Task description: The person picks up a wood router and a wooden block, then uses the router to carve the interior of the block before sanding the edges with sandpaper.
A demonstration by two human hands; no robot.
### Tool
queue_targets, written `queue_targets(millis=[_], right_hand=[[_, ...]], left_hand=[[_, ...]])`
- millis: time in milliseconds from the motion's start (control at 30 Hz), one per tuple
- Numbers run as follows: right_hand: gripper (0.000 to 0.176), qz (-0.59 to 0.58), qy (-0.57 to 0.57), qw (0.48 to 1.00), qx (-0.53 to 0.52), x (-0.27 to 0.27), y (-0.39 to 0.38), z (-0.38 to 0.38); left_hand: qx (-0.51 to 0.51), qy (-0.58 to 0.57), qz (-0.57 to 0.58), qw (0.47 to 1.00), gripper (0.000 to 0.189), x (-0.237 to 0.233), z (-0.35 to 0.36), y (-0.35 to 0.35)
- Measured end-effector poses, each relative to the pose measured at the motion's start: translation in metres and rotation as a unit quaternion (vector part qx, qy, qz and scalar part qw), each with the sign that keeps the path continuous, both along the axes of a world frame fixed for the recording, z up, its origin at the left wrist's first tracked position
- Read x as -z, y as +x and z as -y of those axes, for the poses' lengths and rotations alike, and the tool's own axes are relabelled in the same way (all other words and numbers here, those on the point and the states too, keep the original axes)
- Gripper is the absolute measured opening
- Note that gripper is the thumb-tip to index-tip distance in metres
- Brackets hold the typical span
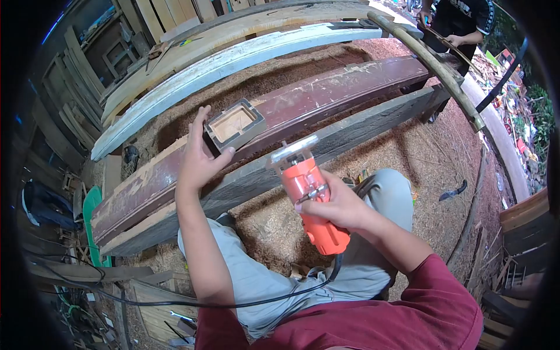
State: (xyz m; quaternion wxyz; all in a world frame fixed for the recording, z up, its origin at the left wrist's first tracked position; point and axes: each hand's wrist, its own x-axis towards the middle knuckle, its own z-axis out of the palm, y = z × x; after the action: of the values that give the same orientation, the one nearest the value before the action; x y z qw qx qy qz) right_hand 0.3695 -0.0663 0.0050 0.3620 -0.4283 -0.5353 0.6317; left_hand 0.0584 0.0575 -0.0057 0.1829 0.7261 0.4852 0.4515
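Observation:
My right hand point(341, 204) is wrapped around an orange trim router point(312, 192), lifted off the wood and tilted. Its clear base plate point(294, 150) and protruding bit point up toward the bench, and a black cord trails from its lower end. My left hand point(200, 156) grips the near left corner of a small wooden box point(236, 141), thumb along the front and fingers on the left side. The box has a dark rim and a pale, rectangular hollow. It rests on a long maroon-painted beam point(344, 84), apart from the router.
A rough grey plank point(373, 125) runs along the beam's near side. Behind lie a white board point(233, 61) and a wide plank. At far right another person point(464, 29) holds a thin strip near a curved pole point(431, 61). The black cord point(233, 305) crosses my lap; sawdust covers the ground.

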Motion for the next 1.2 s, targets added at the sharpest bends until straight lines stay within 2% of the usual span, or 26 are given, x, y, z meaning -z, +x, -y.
queue_targets(millis=[67,167,267,367,567,667,1067,1200], right_hand=[[0.049,0.010,0.002,1.000,-0.016,-0.001,-0.002,0.003],[0.052,0.031,0.015,0.999,-0.034,0.004,-0.003,0.007],[0.055,0.027,0.020,0.999,-0.040,0.006,-0.006,0.007],[0.056,0.027,0.036,0.999,-0.027,0.005,-0.009,0.008],[0.061,0.032,0.054,0.998,-0.027,0.009,-0.013,0.005],[0.064,0.056,0.057,0.996,-0.026,0.019,-0.015,0.002],[0.066,0.075,0.071,0.995,0.008,0.026,-0.025,-0.001],[0.066,0.100,0.066,0.993,0.015,0.019,-0.027,-0.001]], left_hand=[[-0.043,-0.028,-0.045,0.998,0.099,-0.007,0.011,0.001],[-0.018,-0.066,-0.013,0.998,0.102,-0.001,0.005,-0.001],[-0.008,-0.058,-0.056,0.997,0.100,-0.003,0.007,0.000],[0.036,-0.082,-0.003,0.996,0.097,-0.005,0.011,0.009],[0.040,0.005,-0.068,0.997,0.097,-0.009,0.013,0.018],[0.032,-0.005,-0.038,0.999,0.098,-0.003,0.013,0.019],[0.036,0.041,-0.073,0.996,0.103,-0.005,0.012,0.017],[0.035,0.003,-0.047,0.998,0.105,-0.002,0.011,0.016]])
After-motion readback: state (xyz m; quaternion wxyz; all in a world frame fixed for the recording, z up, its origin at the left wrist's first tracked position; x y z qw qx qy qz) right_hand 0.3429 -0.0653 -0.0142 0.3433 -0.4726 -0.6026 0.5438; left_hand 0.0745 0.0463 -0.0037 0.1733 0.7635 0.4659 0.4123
